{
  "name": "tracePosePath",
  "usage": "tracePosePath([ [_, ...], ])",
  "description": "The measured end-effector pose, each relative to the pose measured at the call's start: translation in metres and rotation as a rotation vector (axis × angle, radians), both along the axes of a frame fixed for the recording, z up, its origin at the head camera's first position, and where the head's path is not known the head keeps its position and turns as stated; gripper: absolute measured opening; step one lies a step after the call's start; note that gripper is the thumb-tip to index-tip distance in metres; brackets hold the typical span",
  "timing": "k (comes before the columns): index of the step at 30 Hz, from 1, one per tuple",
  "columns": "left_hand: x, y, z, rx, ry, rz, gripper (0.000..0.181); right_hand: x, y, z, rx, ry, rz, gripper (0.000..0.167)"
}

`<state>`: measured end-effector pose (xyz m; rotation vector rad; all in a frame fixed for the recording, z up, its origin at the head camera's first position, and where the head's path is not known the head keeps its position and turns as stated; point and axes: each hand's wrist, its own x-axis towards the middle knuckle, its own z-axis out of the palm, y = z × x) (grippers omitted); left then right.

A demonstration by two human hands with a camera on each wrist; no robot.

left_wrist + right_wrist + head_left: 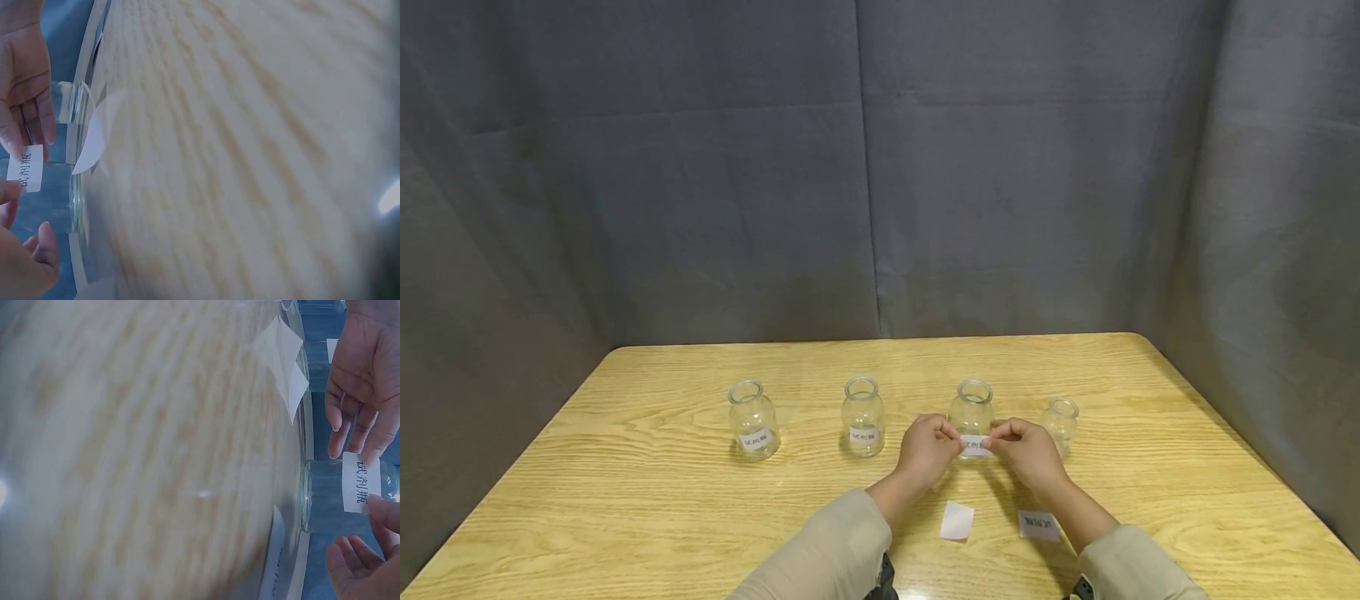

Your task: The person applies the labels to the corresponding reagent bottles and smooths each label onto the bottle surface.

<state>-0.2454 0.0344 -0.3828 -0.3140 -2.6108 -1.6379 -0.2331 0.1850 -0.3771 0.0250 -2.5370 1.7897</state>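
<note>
A white label with handwritten characters [974, 446] lies across the front of a clear glass jar [974, 393], third from the left; whether it is stuck down I cannot tell. My left hand [928, 450] pinches the label's left edge between thumb and finger. At its right edge, my right hand [1032, 457] does the same. The left wrist view has my left hand [28, 265] below the label [31, 167] and my right hand [26, 84] above. In the right wrist view, the label [360, 484] spans between my left hand [369, 369] and right hand [362, 569].
Two labelled jars [755, 417] [862, 417] stand to the left. Another jar [1063, 417] stands at the right, partly behind my right hand. On the table [647, 500] nearer me lie a blank white paper piece [957, 521] and a written label [1038, 526].
</note>
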Motion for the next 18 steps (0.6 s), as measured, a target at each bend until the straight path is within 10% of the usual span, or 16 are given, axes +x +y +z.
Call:
tracePosePath([
  [18, -0.0009, 0.0003, 0.0003, -0.027, 0.001, 0.012, 0.010, -0.0037, -0.0030, -0.0016, 0.060, 0.044, -0.040, 0.012],
])
